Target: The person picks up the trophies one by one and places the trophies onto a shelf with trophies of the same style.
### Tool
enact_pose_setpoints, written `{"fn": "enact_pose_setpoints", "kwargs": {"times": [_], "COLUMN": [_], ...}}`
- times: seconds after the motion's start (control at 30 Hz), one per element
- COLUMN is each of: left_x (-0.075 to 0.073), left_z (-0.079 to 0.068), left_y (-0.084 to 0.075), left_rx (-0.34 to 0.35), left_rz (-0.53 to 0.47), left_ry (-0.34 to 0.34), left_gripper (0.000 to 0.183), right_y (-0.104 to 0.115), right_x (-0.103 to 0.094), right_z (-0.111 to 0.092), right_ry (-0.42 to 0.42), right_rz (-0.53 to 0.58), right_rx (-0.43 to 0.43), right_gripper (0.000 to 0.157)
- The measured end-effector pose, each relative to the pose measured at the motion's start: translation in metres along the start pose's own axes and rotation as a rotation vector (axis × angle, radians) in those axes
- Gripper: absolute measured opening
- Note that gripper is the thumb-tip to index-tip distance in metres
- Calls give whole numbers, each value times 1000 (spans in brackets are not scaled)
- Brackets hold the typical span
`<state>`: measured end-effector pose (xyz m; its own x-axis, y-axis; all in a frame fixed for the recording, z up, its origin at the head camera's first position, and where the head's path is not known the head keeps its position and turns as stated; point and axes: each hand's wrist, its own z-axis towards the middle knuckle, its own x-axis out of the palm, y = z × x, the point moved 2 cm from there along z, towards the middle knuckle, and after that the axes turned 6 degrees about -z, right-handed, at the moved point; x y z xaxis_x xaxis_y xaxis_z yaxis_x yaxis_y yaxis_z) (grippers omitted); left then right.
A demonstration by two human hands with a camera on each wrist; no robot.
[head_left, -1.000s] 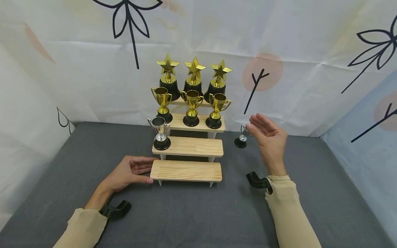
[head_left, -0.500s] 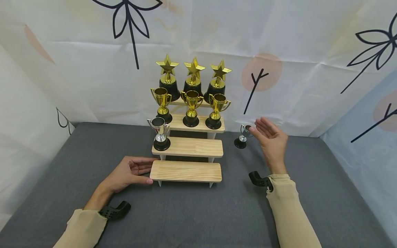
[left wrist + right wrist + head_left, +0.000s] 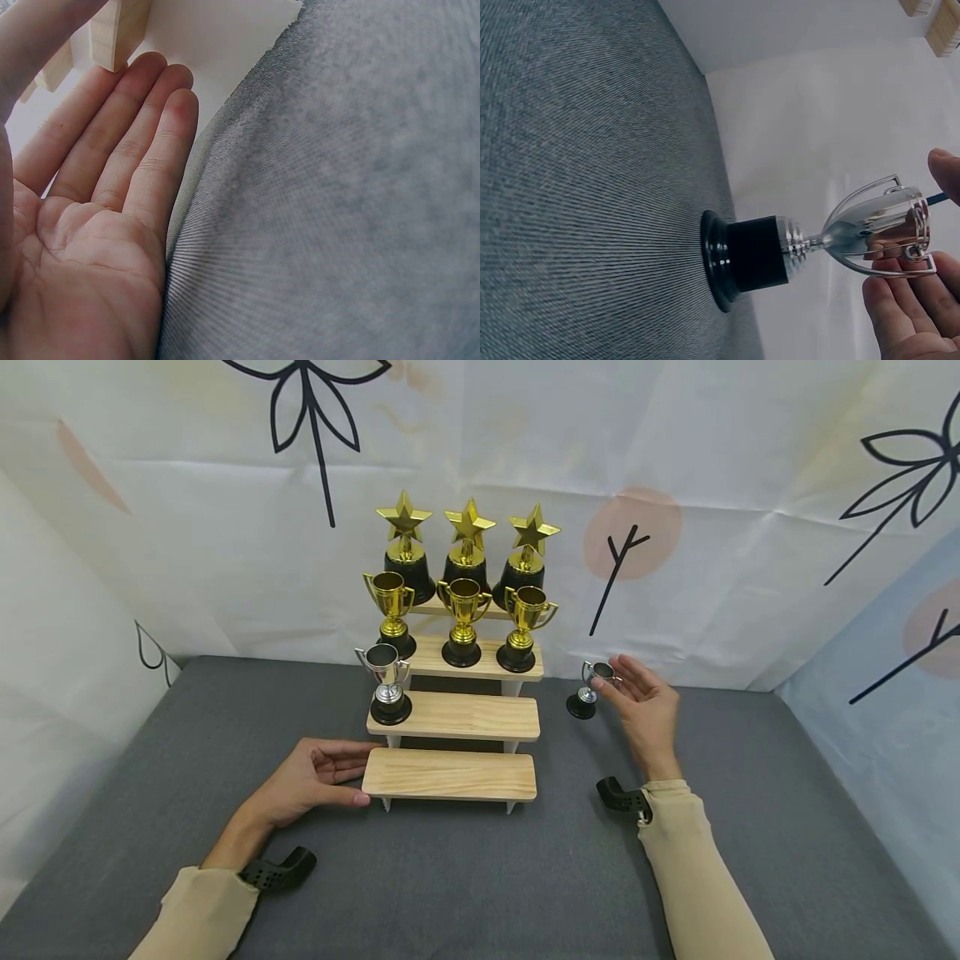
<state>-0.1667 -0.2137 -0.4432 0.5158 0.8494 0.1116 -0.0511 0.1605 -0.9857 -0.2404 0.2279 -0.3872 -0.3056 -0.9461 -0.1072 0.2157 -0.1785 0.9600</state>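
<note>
A small silver trophy cup [image 3: 587,693] with a black base stands upright on the grey table, right of a stepped wooden stand [image 3: 450,777]. My right hand [image 3: 649,718] is around its bowl. In the right wrist view the fingers lie behind one handle of the silver trophy cup [image 3: 881,225], while the thumb [image 3: 946,174] stays apart from the rim. My left hand [image 3: 300,783] rests at the left end of the lowest step, fingers extended. In the left wrist view its fingertips [image 3: 180,112] sit right by the stand's wooden edge [image 3: 116,37].
Another silver trophy cup [image 3: 388,681] stands at the left of the second step. Gold trophy cups [image 3: 464,610] line the step above, and gold star trophies [image 3: 470,539] the top one. A white printed cloth [image 3: 720,568] hangs behind the grey table [image 3: 450,885].
My right hand first drew back slightly to the right, then came in left and lower around the silver trophy cup's bowl. My left hand and the stand stayed put.
</note>
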Motion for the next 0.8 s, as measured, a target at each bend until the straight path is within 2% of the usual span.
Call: {"fn": "enact_pose_setpoints", "kwargs": {"times": [0.4,0.8], "left_x": [0,-2], "left_z": [-1,0], "left_y": [1,1], "left_rx": [1,-12], "left_rz": [-5,-4], "left_ry": [-1,-6], "left_gripper": [69,72], "right_y": [-11,-17], "right_x": [5,8], "right_z": [-1,1], "right_ry": [38,10], "right_rz": [-19,-72], "right_rx": [-14,-16], "right_gripper": [55,49]}}
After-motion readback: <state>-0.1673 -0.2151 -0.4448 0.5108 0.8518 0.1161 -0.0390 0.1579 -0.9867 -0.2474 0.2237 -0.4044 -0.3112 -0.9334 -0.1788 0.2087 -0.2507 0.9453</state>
